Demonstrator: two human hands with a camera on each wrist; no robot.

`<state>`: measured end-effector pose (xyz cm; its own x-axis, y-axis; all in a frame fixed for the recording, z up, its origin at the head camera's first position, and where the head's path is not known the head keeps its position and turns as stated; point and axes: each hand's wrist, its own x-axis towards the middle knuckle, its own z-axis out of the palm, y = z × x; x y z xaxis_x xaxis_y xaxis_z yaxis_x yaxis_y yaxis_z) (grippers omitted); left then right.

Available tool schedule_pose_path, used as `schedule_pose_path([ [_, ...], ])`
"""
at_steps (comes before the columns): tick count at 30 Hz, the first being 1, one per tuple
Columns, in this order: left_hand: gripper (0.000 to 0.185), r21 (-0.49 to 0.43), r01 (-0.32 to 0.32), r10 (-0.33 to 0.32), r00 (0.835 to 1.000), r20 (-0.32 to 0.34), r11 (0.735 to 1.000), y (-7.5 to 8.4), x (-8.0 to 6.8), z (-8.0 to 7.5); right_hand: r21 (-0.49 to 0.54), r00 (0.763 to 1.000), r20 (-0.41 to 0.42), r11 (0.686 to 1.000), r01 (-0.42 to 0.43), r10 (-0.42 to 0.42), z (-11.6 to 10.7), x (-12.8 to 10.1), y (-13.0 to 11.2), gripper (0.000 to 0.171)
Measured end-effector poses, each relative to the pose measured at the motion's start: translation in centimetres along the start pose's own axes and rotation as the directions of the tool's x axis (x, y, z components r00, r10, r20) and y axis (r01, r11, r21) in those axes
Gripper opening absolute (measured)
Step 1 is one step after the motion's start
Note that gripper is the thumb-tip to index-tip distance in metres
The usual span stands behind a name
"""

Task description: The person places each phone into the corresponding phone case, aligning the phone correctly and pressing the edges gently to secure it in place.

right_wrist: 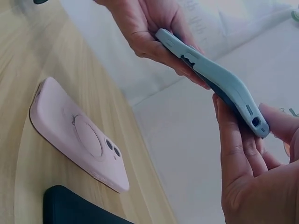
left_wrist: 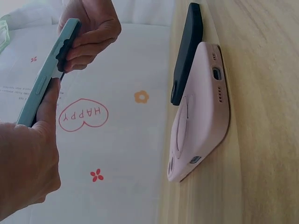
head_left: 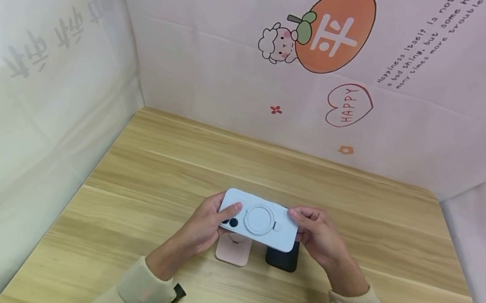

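Both hands hold a light blue phone case [head_left: 259, 219] level above the table, its back with a round ring facing up. My left hand [head_left: 212, 221] grips its left end, thumb on top beside the camera cut-out. My right hand [head_left: 309, 229] pinches the right end. In the right wrist view the light blue case [right_wrist: 210, 77] looks slightly bowed, with a dark edge showing along its underside. The left wrist view shows the light blue case [left_wrist: 44, 84] edge-on between the left hand [left_wrist: 28, 172] and the right hand [left_wrist: 91, 32].
Under the held case, a pink phone case [head_left: 233, 250] and a black one [head_left: 282, 259] lie side by side on the wooden table [head_left: 172, 172]. Printed pink fabric walls [head_left: 379, 88] enclose the table at the back and on both sides.
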<state>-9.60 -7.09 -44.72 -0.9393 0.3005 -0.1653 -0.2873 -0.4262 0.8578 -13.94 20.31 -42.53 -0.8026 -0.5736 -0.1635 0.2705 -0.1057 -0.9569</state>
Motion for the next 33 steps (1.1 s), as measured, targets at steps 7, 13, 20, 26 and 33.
schedule_pose_path([
  [7, 0.038, 0.045, -0.031, 0.028, 0.998, 0.055, 0.998, 0.1, -0.2, -0.1, 0.106, 0.994, 0.105, 0.994, -0.007, -0.004, -0.4, 0.0, 0.0, 0.038],
  [13, 0.040, 0.030, 0.000, -0.002, 0.998, 0.067, 1.000, 0.5, -0.3, -0.2, 0.022, 0.993, 0.112, 0.999, 0.030, -0.032, -0.4, -0.1, -0.2, 0.036],
  [20, 0.036, 0.088, 0.067, -0.078, 0.989, 0.129, 0.994, 1.1, 0.0, -1.0, -0.099, 0.998, 0.063, 0.994, 0.037, -0.031, 0.0, -0.4, -0.9, 0.030],
  [26, 0.038, 0.264, 0.138, -0.185, 0.969, 0.162, 0.955, 1.2, 0.2, -0.8, -0.265, 1.000, 0.000, 0.964, -0.023, 0.024, 0.8, -0.7, -1.5, 0.016],
  [33, 0.032, 0.365, 0.071, -0.139, 0.977, 0.161, 0.928, 0.7, 0.2, -0.5, -0.314, 0.999, -0.038, 0.949, -0.040, 0.029, 1.4, -0.7, -1.3, 0.017],
])
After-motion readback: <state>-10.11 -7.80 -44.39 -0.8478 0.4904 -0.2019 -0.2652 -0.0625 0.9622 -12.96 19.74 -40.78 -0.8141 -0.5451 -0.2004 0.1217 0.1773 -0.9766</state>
